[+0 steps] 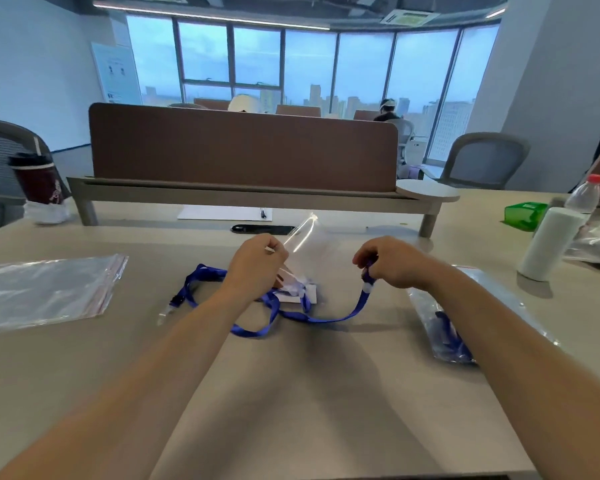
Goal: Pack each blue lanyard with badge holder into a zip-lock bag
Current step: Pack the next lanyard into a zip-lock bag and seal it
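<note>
Holding a clear zip-lock bag [305, 244] up off the beige surface [291, 393] with my left hand [257, 268]; fingers are pinched closed on its near edge, and the bag is tilting up and away from me. My right hand [392, 261] is pinching one end of a long blue fabric lanyard [291, 315], fingers closed on the strap just above its white connector piece, lifted slightly off the surface.

The rest of the lanyard is lying loose on the surface between my hands: it is looping out left of my left wrist, then crossing back under that wrist and trailing right toward my right hand. Its clear badge holder with a white card [302, 292] is lying flat just below the bag's lower edge, apparently outside it; cannot tell whether it is touching the mouth. A black clip with a clear tab [174, 303] is lying at the far-left end of the strap.

To my left, a stack of empty clear zip-lock bags with red seal strips [49, 289] is lying flat. To my right, partly under my right forearm, a filled clear bag with a blue lanyard inside [444, 330] is lying on the surface.

Further right, a white plastic bottle with a red cap [555, 237] is standing beside a green plastic box [523, 214]. Far left, a dark red cup with a straw [39, 178] is standing near the edge.
</note>
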{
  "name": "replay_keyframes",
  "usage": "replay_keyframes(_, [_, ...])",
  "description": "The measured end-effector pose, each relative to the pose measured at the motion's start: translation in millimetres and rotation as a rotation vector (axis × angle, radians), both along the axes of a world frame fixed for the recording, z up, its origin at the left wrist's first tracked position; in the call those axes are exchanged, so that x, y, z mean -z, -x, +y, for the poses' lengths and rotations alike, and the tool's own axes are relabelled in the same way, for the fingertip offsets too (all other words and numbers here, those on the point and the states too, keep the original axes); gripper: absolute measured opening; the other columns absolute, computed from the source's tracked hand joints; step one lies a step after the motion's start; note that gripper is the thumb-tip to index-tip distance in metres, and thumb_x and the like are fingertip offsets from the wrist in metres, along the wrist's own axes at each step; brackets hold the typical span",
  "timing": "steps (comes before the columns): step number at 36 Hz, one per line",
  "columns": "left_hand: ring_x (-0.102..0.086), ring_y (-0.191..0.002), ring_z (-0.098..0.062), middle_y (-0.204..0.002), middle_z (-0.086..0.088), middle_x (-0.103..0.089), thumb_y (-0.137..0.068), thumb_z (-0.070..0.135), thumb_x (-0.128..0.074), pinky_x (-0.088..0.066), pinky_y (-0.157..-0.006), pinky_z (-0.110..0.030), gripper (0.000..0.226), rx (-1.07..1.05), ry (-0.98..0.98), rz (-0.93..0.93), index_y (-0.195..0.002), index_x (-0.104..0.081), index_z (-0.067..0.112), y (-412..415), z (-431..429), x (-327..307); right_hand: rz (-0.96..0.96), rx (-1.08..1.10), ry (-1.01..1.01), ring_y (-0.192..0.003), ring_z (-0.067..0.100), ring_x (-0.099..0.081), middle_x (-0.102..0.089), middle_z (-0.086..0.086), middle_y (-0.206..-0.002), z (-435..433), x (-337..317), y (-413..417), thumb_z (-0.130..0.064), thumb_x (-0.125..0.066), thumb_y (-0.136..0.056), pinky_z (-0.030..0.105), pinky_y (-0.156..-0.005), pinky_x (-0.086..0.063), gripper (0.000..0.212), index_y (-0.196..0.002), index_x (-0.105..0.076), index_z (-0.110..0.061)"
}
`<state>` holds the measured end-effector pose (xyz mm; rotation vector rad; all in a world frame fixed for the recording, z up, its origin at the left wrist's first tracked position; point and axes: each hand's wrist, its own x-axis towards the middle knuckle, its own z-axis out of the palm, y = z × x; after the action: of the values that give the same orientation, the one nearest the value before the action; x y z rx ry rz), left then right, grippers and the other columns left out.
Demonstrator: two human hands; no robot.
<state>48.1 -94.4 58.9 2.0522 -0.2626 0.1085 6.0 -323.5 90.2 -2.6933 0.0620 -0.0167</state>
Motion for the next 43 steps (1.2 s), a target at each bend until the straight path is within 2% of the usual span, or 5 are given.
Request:
replay_keyframes(5, [-0.073, -0.070, -0.026, -0.085, -0.011, -0.073, -0.100, 0.017, -0.051, -0.062, -0.073, -0.044, 0.010, 0.025, 0.063, 0.038, -0.096, -0.058, 0.014, 4.9, 4.2, -5.9, -0.274, 0.079, -0.101, -0.089, 0.015, -0.061, -0.068, 0.001, -0.096, 8.1, -20.7, 6.1, -0.002, -0.063, -0.086, 0.024, -0.071, -0.048, 0.020, -0.085, -0.070, -0.021])
replay_keyframes(11, [-0.071, -0.061, -0.027, -0.092, -0.012, -0.072, -0.105, 0.016, -0.039, -0.056, -0.054, -0.029, 0.013, 0.092, 0.101, 0.142, -0.101, -0.051, 0.012, 12.6, 9.7, -19.1, -0.460, 0.119, -0.671, -0.085, 0.022, -0.070, -0.068, 0.012, -0.091, 24.8, -61.8, 12.6, 0.009, -0.058, -0.089, 0.024, -0.070, -0.059, 0.019, -0.085, -0.068, -0.006])
replay_keyframes(26, [-0.072, -0.088, -0.043, -0.108, -0.023, -0.069, -0.106, 0.011, -0.038, -0.056, -0.088, -0.057, 0.012, 0.242, 0.489, 0.434, -0.100, -0.046, 0.005, 17.5, 10.5, -11.8, -0.431, 0.141, -1.102, -0.099, 0.028, -0.068, -0.066, 0.018, -0.107, 64.4, -81.9, -11.6, 0.010, -0.053, -0.092, 0.031, -0.079, -0.060, 0.022, -0.087, -0.064, -0.009])
replay_keyframes(36, [-0.073, -0.081, -0.035, -0.092, -0.021, -0.072, -0.107, 0.013, -0.035, -0.061, -0.077, -0.041, 0.022, 0.129, 0.356, 0.158, -0.118, -0.046, -0.002, -6.2, 24.6, -37.8, -0.449, 0.306, -0.407, -0.085, 0.019, -0.064, -0.067, 0.008, -0.093, 31.7, -51.5, -18.3, 0.002, -0.059, -0.089, 0.034, -0.075, -0.057, 0.021, -0.083, -0.067, -0.016])
replay_keyframes(43, [-0.074, -0.088, -0.032, -0.102, -0.019, -0.072, -0.106, 0.015, -0.039, -0.061, -0.079, -0.041, 0.017, 0.210, 0.398, 0.038, -0.116, -0.047, 0.005, -12.1, 29.7, -99.9, -0.258, 0.192, -0.645, -0.096, 0.028, -0.067, -0.068, 0.014, -0.104, 46.2, -27.6, -28.6, 0.004, -0.059, -0.090, 0.044, -0.090, -0.057, 0.020, -0.089, -0.068, -0.014])
